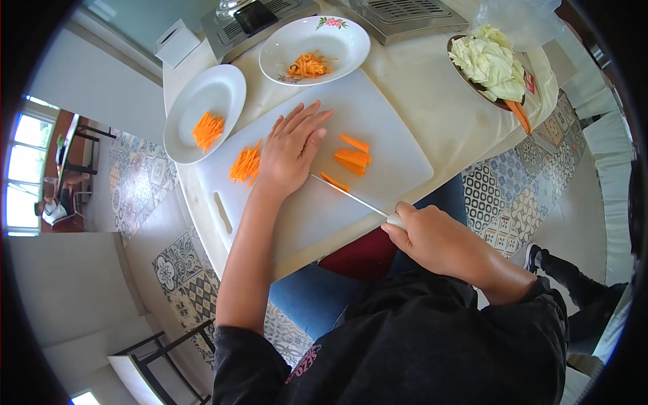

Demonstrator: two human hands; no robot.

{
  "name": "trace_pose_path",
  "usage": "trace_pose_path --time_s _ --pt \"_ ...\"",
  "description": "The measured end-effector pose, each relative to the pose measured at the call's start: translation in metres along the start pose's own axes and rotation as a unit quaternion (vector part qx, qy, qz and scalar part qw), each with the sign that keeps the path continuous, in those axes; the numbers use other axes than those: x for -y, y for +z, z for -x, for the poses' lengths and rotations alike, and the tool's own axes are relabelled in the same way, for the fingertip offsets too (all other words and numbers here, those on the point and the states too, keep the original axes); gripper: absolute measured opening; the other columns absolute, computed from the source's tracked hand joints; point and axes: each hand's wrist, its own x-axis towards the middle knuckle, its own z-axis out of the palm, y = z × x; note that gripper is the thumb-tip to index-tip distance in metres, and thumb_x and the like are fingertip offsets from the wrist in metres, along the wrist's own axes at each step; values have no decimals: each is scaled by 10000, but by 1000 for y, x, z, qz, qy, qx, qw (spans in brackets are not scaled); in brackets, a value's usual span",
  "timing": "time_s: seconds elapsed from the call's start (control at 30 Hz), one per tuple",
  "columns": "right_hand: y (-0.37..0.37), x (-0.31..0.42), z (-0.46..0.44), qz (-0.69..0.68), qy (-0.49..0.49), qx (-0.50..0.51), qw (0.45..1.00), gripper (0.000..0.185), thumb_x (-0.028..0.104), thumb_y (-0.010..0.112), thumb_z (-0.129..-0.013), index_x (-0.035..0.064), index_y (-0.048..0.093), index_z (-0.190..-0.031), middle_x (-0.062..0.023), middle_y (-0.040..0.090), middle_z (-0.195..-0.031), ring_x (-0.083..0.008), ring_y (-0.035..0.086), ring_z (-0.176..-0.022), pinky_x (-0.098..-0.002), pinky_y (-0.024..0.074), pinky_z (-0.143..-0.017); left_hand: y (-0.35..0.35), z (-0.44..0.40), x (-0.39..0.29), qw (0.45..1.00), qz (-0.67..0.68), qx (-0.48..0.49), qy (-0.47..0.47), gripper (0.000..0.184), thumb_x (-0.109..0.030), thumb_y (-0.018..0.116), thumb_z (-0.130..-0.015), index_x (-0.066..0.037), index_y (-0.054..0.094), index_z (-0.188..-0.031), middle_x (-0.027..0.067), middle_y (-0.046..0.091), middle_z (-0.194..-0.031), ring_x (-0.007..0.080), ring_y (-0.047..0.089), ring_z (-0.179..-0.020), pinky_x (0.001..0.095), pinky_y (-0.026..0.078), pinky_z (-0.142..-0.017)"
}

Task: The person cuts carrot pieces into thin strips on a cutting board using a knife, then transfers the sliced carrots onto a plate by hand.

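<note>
A white cutting board (391, 135) lies before me on the table. My right hand (435, 236) grips a kitchen knife (358, 200) by its pale handle, and the blade points left, low over the board. My left hand (291, 150) is open, palm down over the board, with its fingers stretched out; what is under the palm is hidden. Left of that hand sits a pile of carrot strips (246, 163). To its right are several carrot slices (354, 160), and one thin carrot piece (334, 182) lies beside the blade.
A white oval plate (177, 138) and a flowered plate (273, 54) hold carrot strips behind the board. Cabbage (491, 64) and whole carrots (518, 117) are in a brown bowl (460, 74) at right. Metal stoves (405, 19) stand at the back. A person's leg (574, 277) shows at right.
</note>
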Motion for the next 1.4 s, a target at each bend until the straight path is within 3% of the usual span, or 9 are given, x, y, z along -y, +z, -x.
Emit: trace_pose_path --time_s 0.27,0.37,0.47,0.57,0.67,0.83,0.97,1.07,1.4 --pt "4 -8 -3 -28 -6 5 1000 416 334 546 -1007 -81 543 -996 -337 631 -829 -518 610 -800 -523 490 -704 -3 1 -3 999 41 -35 1 337 -274 515 -1030 -128 623 -1314 112 556 -1434 350 453 -1381 503 327 -1154" --pt "14 -26 -7 -24 -55 -29 998 416 360 526 -1025 -51 540 -958 -254 641 -734 -417 637 -623 -455 505 -593 -14 9 -10 989 120 -81 -22 312 -205 548 -1009 -89 637 -1285 131 566 -1418 354 476 -1356 494 346 -1139" --pt "-15 -14 -10 -191 94 125 969 423 397 491 -1048 -4 517 -916 -96 570 -644 -198 569 -479 -335 471 -467 -29 13 -18 986 134 -97 -26 298 -134 609 -955 -73 658 -1243 133 583 -1392 351 505 -1321 486 367 -1118" --pt "-9 -20 -8 -258 110 117 953 405 390 458 -1051 4 519 -947 -35 503 -622 -118 512 -465 -293 454 -430 -30 16 -21 991 90 -102 3 318 -97 698 -863 -80 679 -1180 114 601 -1368 341 525 -1295 475 384 -1102" --pt "-6 -19 -5 -260 111 102 954 406 406 459 -1051 16 533 -962 -32 521 -627 -102 522 -466 -270 442 -412 -30 17 -23 993 60 -92 35 354 -92 781 -762 -90 686 -1103 97 608 -1357 333 526 -1293 475 386 -1103" --pt "2 -9 2 -177 59 28 982 389 349 485 -1040 -35 542 -1013 -150 593 -661 -289 599 -556 -407 492 -561 -29 19 -26 998 24 -37 41 427 -127 844 -672 -127 674 -1064 77 573 -1398 326 476 -1352 514 342 -1151" --pt "15 -9 7 -97 0 -50 994 359 339 523 -1029 -20 521 -1015 -227 615 -658 -411 625 -608 -446 486 -604 -32 20 -30 1000 14 -13 17 551 -141 856 -649 -169 650 -1159 67 515 -1459 311 427 -1397 529 289 -1190" --pt "12 0 8 -105 24 -41 993 354 329 526 -1021 -25 520 -1026 -290 631 -750 -510 603 -765 -514 466 -676 -32 20 -30 1000 6 0 17 631 -138 856 -640 -188 628 -1227 60 486 -1486 301 406 -1413 532 267 -1202" --pt "18 -4 8 -79 8 -55 995 352 312 522 -1018 -40 521 -1028 -278 642 -733 -499 620 -739 -557 464 -659 -29 21 -43 999 -7 36 12 836 -74 846 -608 -194 553 -1381 76 445 -1518 321 366 -1440 545 228 -1218"
